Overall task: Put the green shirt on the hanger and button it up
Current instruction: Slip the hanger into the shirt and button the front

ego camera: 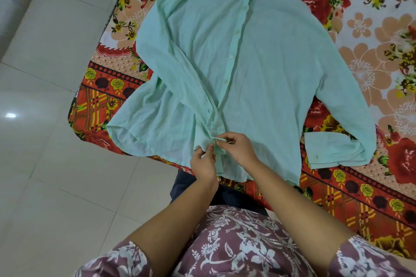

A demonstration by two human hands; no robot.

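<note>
The light green shirt (pixel 258 56) lies flat on a floral bedsheet, collar at the far end and hem toward me. Several buttons run down its front placket and look fastened. Its left sleeve lies folded across the front; the right sleeve lies along the shirt's right side. At the bottom of the placket my left hand (pixel 203 163) pinches the fabric edge. My right hand (pixel 236 147) pinches the opposite edge of the placket right beside it. No hanger shows; the shoulders are covered by cloth.
The red and peach floral bedsheet (pixel 371 56) covers the bed, whose corner (pixel 90 114) points left. Pale floor tiles (pixel 56 164) fill the left side. My patterned maroon top (pixel 236 243) fills the bottom of the view.
</note>
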